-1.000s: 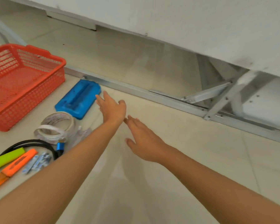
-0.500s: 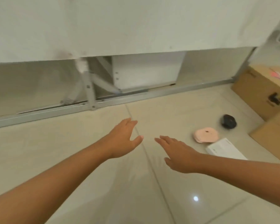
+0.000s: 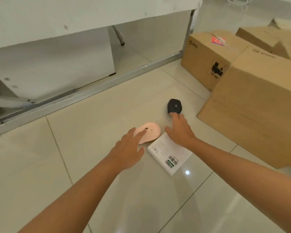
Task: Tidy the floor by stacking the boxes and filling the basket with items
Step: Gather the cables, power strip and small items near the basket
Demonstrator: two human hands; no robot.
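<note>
Both arms are stretched forward over the pale tiled floor. The left hand is held flat with its fingers straight and spread, and its fingertips lie over the near edge of a pink oval mouse that is turned underside up on the tile; whether they press on it cannot be told. The right hand is likewise spread and relaxed, nothing being gripped, with its longest fingertip at the near edge of a black mouse that sits further back. Beneath the right wrist a flat white box with barcode labels is seen lying on the floor, just beside the pink mouse. To the right, three brown cardboard boxes are grouped together on the floor: a large box nearest, a PICO-printed box behind it, and a third box at the back. A metal frame rail runs along the floor beneath a white table edge. The basket is not in view.
</note>
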